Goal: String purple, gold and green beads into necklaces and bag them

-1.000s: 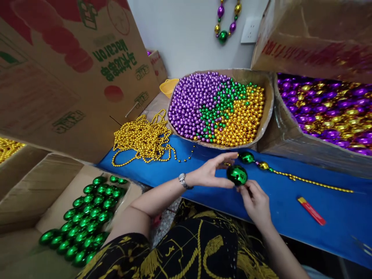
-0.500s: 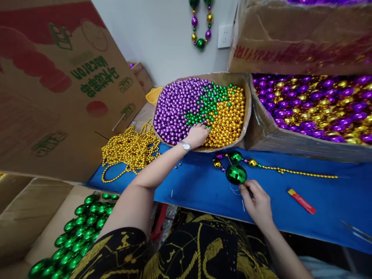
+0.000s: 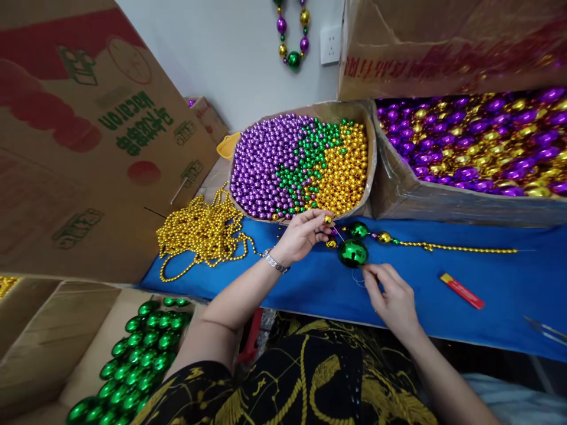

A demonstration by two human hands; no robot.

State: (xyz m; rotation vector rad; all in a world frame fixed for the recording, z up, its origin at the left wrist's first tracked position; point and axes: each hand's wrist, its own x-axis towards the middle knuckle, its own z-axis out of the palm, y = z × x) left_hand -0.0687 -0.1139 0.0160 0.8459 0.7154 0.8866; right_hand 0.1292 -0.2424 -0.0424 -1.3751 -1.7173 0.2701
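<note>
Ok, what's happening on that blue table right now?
A person is stringing beads. The left hand pinches a small gold bead above the blue table. The right hand touches the large shiny green ball on the part-made strand, beside a cardboard tray of purple, green and gold beads.

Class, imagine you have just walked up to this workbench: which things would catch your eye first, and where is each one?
First, the bead tray at the back of the blue table, heaped with purple, green and gold. Right of it, a box of larger purple and gold beads. In front, the left hand pinches a gold bead beside a green ball that the right hand touches.
</note>
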